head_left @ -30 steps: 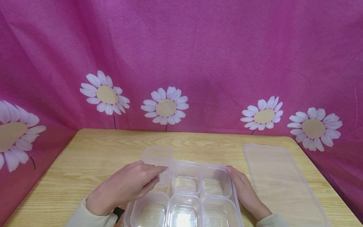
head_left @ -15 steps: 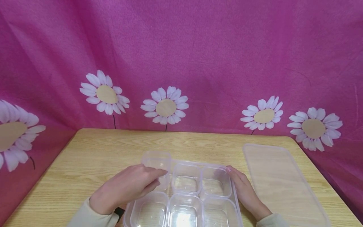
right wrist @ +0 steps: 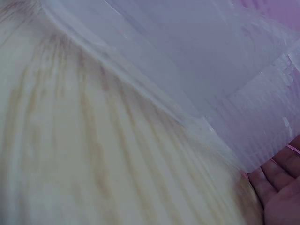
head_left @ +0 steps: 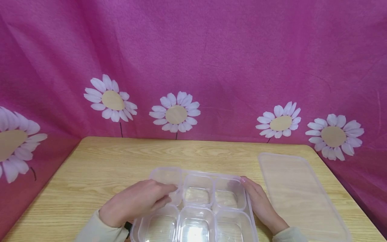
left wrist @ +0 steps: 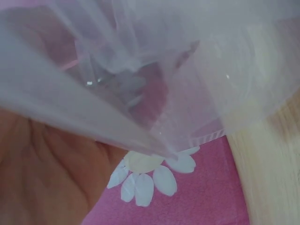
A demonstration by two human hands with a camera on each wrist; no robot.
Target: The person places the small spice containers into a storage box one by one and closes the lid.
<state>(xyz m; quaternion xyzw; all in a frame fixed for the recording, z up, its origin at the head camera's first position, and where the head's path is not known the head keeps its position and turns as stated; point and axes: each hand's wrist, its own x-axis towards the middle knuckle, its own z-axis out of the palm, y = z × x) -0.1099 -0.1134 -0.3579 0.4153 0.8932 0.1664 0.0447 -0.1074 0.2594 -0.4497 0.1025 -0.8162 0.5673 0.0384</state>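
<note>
My left hand pinches the near edge of a small clear plastic container at the back left corner of a larger clear box. Several more small open containers stand in rows inside that box. At the back right corner my right hand holds the box, thumb on the rim and fingers down the outside. In the right wrist view those fingers lie against the box's clear wall. The left wrist view has blurred clear plastic above the palm, and the fingertips cannot be made out there.
A large flat frosted lid lies on the wooden table to the right of the box. Behind the table hangs a pink cloth printed with white daisies.
The small container at the back left has come down and toward me, into line with the others, with my left hand following. My right hand keeps its place on the box corner.
</note>
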